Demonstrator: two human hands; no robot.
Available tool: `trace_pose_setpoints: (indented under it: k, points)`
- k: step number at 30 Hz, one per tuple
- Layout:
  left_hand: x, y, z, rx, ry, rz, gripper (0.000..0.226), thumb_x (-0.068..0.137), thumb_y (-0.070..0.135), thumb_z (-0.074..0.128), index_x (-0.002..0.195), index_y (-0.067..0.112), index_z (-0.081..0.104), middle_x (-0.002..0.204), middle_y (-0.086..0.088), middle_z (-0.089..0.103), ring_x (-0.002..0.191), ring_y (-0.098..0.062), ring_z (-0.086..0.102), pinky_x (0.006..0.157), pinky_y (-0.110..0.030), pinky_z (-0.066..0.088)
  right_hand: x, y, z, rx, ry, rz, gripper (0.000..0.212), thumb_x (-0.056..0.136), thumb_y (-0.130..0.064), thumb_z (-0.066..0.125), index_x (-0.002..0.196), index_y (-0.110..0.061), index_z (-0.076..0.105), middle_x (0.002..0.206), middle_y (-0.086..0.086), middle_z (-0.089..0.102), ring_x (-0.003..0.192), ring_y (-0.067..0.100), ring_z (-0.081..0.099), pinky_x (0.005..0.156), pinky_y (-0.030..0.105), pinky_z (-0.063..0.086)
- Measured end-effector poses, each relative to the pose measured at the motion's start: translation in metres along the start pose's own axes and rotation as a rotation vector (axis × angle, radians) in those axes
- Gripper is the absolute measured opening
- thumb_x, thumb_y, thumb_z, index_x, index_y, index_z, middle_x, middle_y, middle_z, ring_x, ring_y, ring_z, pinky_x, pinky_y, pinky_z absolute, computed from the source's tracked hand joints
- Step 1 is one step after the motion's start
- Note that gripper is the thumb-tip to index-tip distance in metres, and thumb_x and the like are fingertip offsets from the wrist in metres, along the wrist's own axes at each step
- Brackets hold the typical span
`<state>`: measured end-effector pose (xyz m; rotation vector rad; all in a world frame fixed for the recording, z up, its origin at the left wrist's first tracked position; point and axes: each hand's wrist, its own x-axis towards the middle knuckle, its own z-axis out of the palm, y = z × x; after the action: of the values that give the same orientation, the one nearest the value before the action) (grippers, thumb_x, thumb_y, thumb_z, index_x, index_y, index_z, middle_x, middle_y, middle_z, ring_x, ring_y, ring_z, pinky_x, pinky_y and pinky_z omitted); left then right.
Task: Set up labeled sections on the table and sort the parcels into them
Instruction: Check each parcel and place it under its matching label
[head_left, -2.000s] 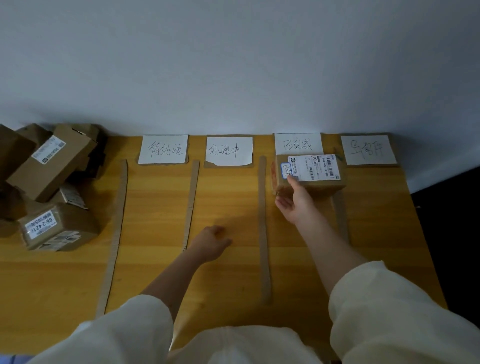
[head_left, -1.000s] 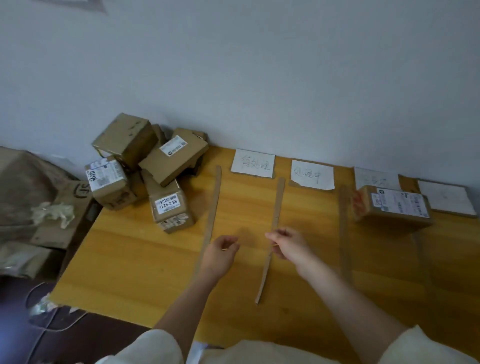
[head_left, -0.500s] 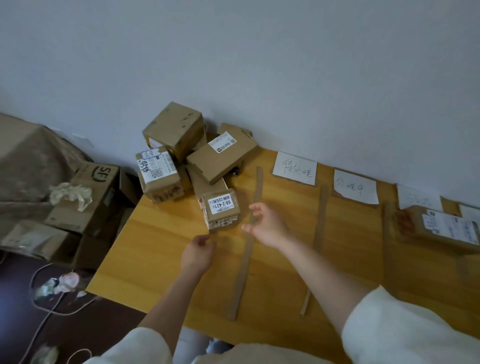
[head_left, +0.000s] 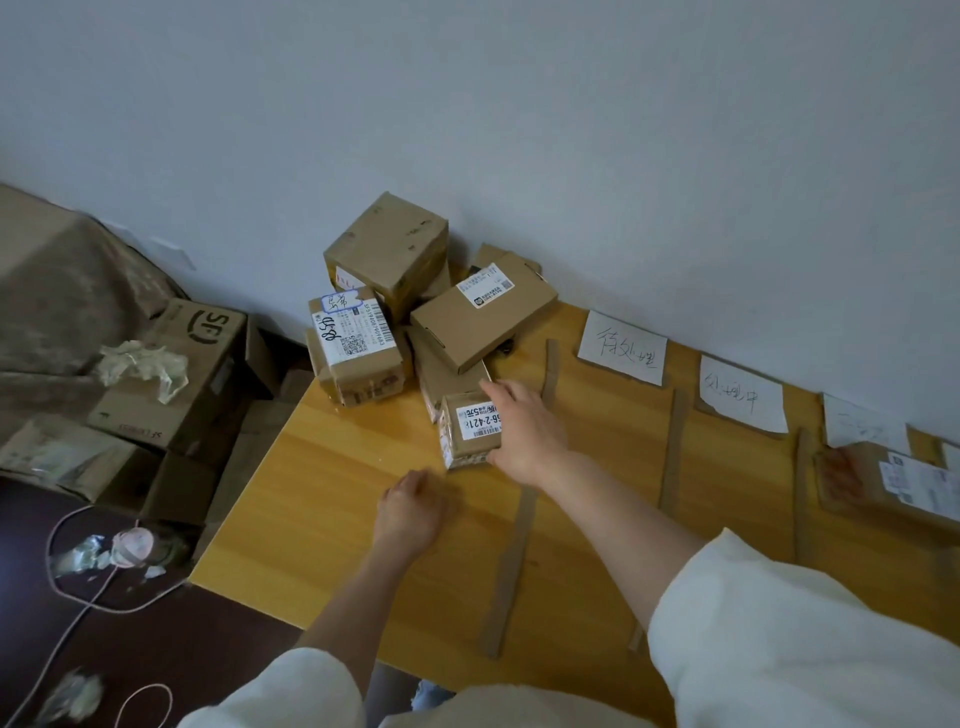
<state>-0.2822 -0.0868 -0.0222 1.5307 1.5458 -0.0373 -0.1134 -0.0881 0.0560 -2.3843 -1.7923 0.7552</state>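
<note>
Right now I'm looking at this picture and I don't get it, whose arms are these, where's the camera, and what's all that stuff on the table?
No machine here: these are a person's two bare arms. The one camera sits on their head and looks forward and down, so you see the table as they do.

On the wooden table, against the wall, is a heap of brown cardboard parcels. To its right, thin cardboard strips split the table into lanes, and a handwritten paper label lies at the head of each lane in view. One parcel already lies in a lane at the far right.

The right hand is closing around a small parcel at the front of the heap; it does not look lifted yet. The left hand holds nothing, loosely curled over the table.

Boxes on the floor at the left are off the table.
</note>
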Motion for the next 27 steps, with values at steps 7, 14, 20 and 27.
trace_pose_setpoints:
  k: [7,14,20,27]
  points:
    - [0.001,-0.003,-0.006,-0.115,-0.025,-0.033,0.051,0.091,0.028,0.054,0.141,0.022,0.046,0.135,-0.008,0.057,0.119,-0.03,0.055,0.094,-0.035,0.049,-0.015,0.022,-0.002,0.421,0.016,0.136,0.094,0.067,-0.014,0.086,0.145,-0.022,0.034,0.138,-0.001,0.039,0.125,0.016,0.044,0.106,0.034,0.037]
    - [-0.002,0.01,-0.003,-0.316,-0.015,-0.003,0.04,0.094,0.023,0.054,0.134,0.017,0.052,0.128,-0.009,0.062,0.096,-0.028,0.063,0.08,-0.032,0.05,-0.057,0.056,-0.006,0.867,0.028,0.287,0.089,0.069,-0.011,0.086,0.141,-0.023,0.035,0.125,-0.01,0.051,0.115,0.01,0.052,0.084,0.018,0.047]
    - [-0.007,0.037,0.002,-0.429,-0.008,0.065,0.03,0.097,0.025,0.05,0.126,0.023,0.058,0.114,-0.005,0.065,0.078,-0.013,0.058,0.068,-0.025,0.047,-0.087,0.076,-0.006,1.066,0.086,0.363,0.079,0.071,-0.012,0.084,0.136,-0.025,0.039,0.124,-0.011,0.054,0.108,0.008,0.057,0.076,0.015,0.048]
    - [-0.031,0.085,0.012,-0.624,-0.102,0.16,0.04,0.101,0.04,0.038,0.132,0.019,0.052,0.117,-0.001,0.06,0.108,-0.019,0.057,0.1,-0.042,0.046,-0.106,0.101,-0.009,1.371,0.083,0.437,0.064,0.077,-0.022,0.08,0.13,-0.01,0.048,0.112,0.002,0.072,0.097,0.014,0.071,0.077,0.023,0.056]
